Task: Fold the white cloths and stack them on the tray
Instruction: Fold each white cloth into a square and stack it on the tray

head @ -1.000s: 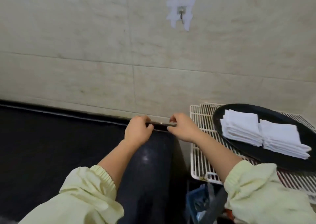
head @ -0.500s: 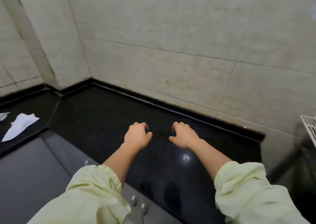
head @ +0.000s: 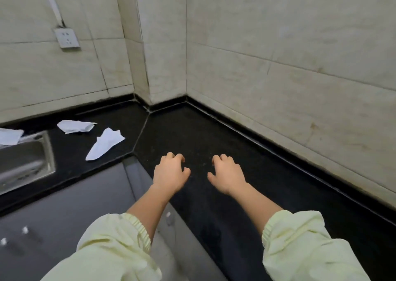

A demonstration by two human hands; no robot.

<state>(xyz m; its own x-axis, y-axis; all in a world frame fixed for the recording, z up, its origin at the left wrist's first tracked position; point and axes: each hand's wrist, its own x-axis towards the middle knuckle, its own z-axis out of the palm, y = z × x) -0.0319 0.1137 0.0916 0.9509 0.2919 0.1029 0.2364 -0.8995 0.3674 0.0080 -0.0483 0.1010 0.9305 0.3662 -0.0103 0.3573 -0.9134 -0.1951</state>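
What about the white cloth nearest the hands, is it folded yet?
Not yet. The cloth lies loose and crumpled, in a pointed shape, flat on the black counter.

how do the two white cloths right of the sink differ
The far cloth lies crosswise near the wall; the near cloth lies diagonally. The far cloth looks short and wide; the near cloth is longer, tapering to a point toward the counter's front edge. Both are white, unfolded, untouched on the black counter.

Perhaps three cloths [head: 76,126] [head: 105,144] [head: 9,136], two grips [head: 170,173] [head: 228,174]
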